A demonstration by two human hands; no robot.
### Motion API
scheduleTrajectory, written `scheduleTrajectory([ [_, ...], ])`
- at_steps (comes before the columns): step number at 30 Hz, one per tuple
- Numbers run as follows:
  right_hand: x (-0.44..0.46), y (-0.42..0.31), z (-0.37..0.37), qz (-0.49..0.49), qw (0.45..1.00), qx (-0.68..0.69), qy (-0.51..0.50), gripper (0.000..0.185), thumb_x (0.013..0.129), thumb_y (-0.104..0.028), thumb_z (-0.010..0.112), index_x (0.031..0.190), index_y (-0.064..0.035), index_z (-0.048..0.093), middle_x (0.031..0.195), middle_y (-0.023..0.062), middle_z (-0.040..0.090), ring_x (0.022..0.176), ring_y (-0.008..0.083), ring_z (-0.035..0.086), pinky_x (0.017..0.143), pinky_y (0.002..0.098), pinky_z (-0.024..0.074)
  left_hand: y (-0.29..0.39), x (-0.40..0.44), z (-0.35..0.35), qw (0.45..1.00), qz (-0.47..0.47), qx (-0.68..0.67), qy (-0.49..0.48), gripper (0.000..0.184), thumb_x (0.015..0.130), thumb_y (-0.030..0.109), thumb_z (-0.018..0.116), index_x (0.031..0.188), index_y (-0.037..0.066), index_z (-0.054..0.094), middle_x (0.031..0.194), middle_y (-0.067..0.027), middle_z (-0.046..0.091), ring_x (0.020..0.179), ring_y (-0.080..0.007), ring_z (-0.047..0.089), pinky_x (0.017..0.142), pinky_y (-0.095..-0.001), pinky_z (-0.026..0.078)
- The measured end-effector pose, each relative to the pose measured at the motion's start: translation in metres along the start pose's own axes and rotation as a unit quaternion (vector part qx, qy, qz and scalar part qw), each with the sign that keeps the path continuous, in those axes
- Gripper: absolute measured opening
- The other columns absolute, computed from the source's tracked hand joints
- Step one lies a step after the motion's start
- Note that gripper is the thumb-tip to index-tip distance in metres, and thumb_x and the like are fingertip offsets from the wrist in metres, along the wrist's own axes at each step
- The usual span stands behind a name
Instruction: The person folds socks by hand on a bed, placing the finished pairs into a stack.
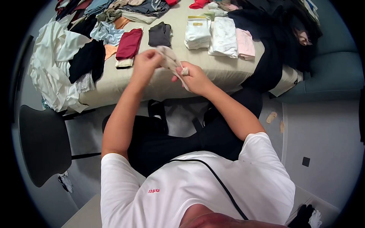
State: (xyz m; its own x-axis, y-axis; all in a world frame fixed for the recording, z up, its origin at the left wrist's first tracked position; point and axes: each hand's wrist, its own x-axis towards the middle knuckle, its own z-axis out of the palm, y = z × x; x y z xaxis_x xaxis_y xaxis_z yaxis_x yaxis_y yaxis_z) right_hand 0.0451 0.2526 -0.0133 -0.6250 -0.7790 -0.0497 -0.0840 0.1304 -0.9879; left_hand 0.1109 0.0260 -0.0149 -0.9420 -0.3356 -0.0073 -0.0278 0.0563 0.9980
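My left hand point(147, 64) pinches one end of a small pale beige cloth garment point(169, 60) with a few dark spots. Its other end is gripped in my right hand point(195, 78), where a bit of white fabric shows between the fingers. The garment stretches between both hands above the table's front edge; its exact kind is not clear. Just beyond the hands lie a folded dark grey garment point(159, 34) and a folded dark red garment point(129, 44). Folded white clothes point(223, 37) and a folded pink garment point(245, 44) rest further right.
Loose clothes are heaped on the left, including white fabric point(53, 57) and a black garment point(87, 60). Black clothing point(272, 49) hangs over the right side of the cloth-covered table point(114, 85). A dark chair point(45, 144) stands left, a blue-grey sofa point(327, 72) right.
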Motion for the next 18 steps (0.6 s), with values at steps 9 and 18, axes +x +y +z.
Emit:
scheduleTrajectory([
  [9,-0.008,-0.015,-0.023,0.003,0.995,-0.064,-0.071,0.027,0.109,-0.023,0.055,0.094,-0.004,0.068,0.074,0.0023,0.072,0.063,0.0123,0.055,0.061,0.0328,0.0452,0.011,0.003,0.004,0.97,-0.006,-0.177,0.167,0.02,0.097,0.013,0.064,0.105,-0.004,0.07,0.095,-0.0044,0.072,0.084,-0.0136,0.07,0.083,-0.0326,0.06],
  [18,-0.029,-0.031,-0.05,0.078,0.98,0.127,-0.13,0.027,0.11,-0.029,0.061,0.107,-0.0033,0.07,0.078,-0.0003,0.07,0.07,0.0038,0.06,0.061,0.0223,0.0464,0.027,0.032,-0.09,0.938,0.042,-0.324,0.115,0.03,0.104,0.01,0.064,0.13,-0.004,0.061,0.123,-0.0171,0.072,0.111,-0.0293,0.074,0.104,-0.0454,0.06],
])
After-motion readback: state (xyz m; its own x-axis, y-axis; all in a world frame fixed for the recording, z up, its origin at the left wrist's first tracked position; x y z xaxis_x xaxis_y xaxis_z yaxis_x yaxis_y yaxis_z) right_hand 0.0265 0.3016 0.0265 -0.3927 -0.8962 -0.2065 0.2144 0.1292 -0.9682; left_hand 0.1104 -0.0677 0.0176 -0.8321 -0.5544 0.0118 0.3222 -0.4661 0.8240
